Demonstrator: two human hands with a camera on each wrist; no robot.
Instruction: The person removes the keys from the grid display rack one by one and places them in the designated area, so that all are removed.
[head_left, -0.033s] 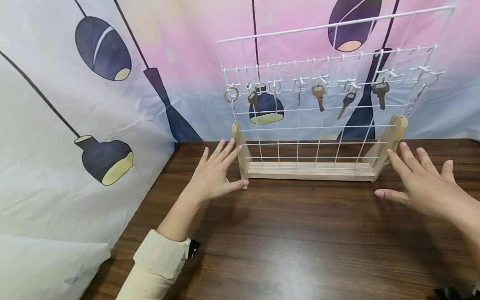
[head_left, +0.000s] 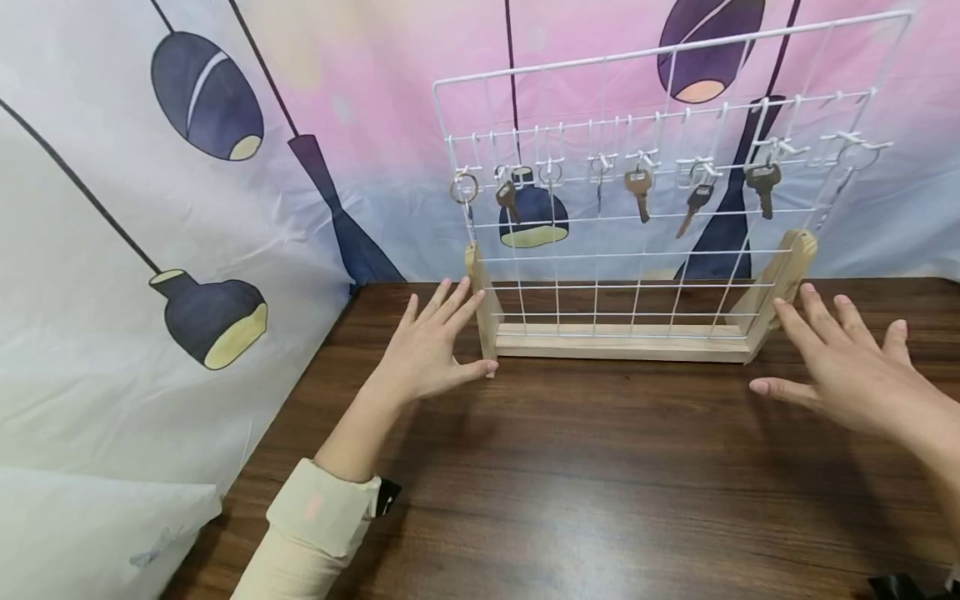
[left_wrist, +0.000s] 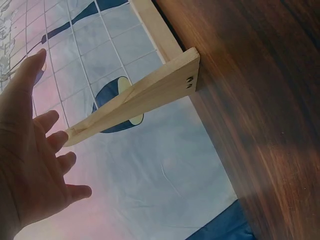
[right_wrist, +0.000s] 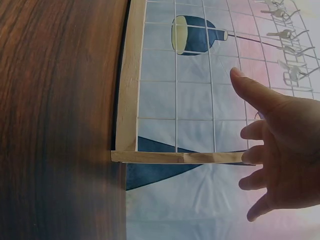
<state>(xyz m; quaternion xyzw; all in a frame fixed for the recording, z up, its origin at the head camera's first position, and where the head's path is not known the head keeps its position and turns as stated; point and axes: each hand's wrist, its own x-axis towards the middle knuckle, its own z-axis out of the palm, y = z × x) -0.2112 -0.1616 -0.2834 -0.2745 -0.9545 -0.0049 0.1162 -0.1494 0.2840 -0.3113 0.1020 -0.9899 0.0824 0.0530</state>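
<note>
A white wire-grid key rack (head_left: pixel 622 343) with a wooden base stands upright on the dark wood-grain table (head_left: pixel 600 467), its mesh leaning slightly, between the person's two hands. The left hand (head_left: pixel 429 346) is just beside the rack's left wooden side panel (head_left: pixel 489 310), fingers straight and spread, gripping nothing; its thumb overlaps the panel's foot in the head view, though I cannot tell whether they touch. The right hand (head_left: pixel 855 362) is just beside the rack's right wooden side panel (head_left: pixel 780 279) — fingers also stretched apart and holding nothing — with its index fingertip close to that panel, contact again unclear. Along the upper part of the rack hangs a row of white hooks (head_left: pixel 780 147) carrying rings and keys, among them a brass-toned key (head_left: pixel 639 190) near the rack's middle and a darker, broad-headed key (head_left: pixel 763 185) toward its right end; any stamping on them is too small to read. On the outer face of the rack's left panel, low down, two dark round spots (left_wrist: pixel 189 80) show. Behind the rack hangs a pink, blue and white cloth (head_left: pixel 420 183) printed with hanging lamps. In front and to the left of the rack, a cream sleeve (head_left: pixel 303 517) is folded back at the wrist, with a small black piece (head_left: pixel 387 496) at its cuff.
</note>
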